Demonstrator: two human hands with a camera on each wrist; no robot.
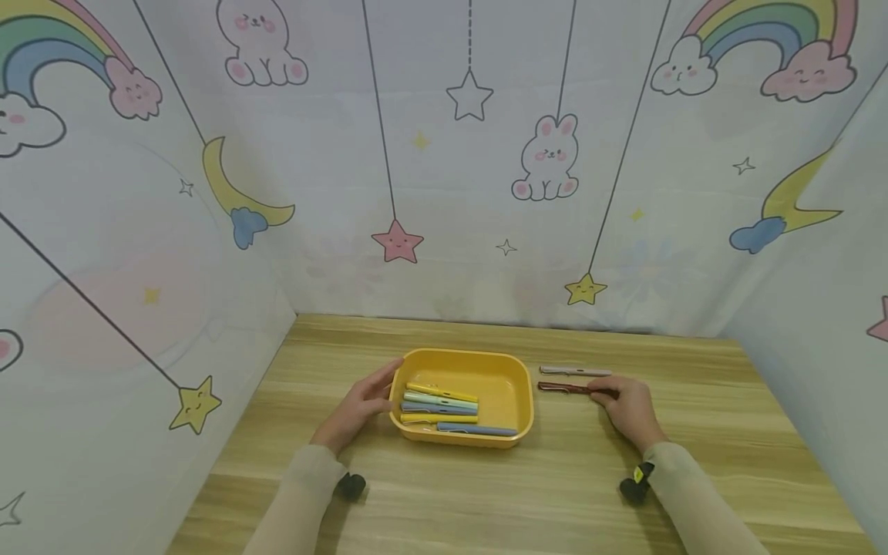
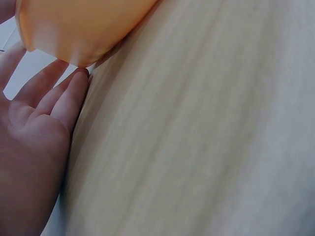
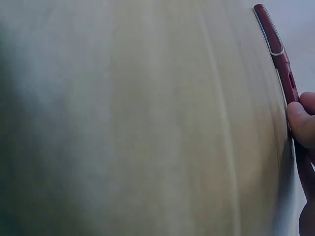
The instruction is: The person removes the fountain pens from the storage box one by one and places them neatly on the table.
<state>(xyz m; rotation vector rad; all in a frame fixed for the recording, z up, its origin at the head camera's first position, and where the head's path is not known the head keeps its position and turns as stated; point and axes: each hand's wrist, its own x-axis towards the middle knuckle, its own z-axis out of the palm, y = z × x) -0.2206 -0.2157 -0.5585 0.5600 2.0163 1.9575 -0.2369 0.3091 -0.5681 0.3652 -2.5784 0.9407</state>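
Note:
A yellow plastic tray [image 1: 509,370] sits on the table with several capped pens lying along its left and front. Two of them are yellow, such as the yellow pen [image 1: 451,418]; others are blue, like the blue pen [image 1: 479,428], and one is a mint pen [image 1: 444,400]. My left hand [image 1: 357,405] touches the tray's left end with relaxed fingers; in the left wrist view its fingertips meet the orange-looking wall [image 2: 83,29]. To the right, my right hand [image 1: 630,407] pinches the barrel of a dark red fountain pen [image 3: 270,34], its clip end pointing toward the tray.
Just behind the red pen lies a pale pinkish pen [image 1: 576,371], roughly parallel to it. The wood-grain table [image 1: 486,501] is bounded at the back and sides by a printed curtain [image 1: 444,177] with stars, moons and rabbits.

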